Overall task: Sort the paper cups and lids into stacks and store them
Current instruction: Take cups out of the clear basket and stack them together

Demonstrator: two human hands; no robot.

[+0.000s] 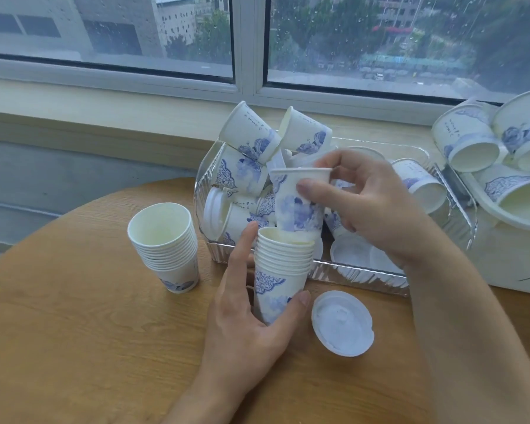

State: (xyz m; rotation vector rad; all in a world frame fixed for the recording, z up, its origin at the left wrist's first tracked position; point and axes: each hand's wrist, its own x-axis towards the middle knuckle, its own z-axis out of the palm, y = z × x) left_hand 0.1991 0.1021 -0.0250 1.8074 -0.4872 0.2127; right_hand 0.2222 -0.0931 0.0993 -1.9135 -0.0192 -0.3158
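My left hand (245, 307) grips a stack of white paper cups with blue flower print (280, 270), held just above the round wooden table (74, 332). My right hand (367, 203) holds a single cup (297, 206) by its rim, its base set partly into the top of that stack. A second cup stack (166, 243) stands upright on the table to the left. One white lid (343, 322) lies flat on the table to the right of the held stack. Behind, a clear ribbed tray (364, 273) holds several loose cups (248, 136) and lids (352, 255).
A white bin (508, 261) at the right edge holds several more cups lying on their sides. The tray rests partly on the table, against a window sill (104, 117). A rain-streaked window runs along the back.
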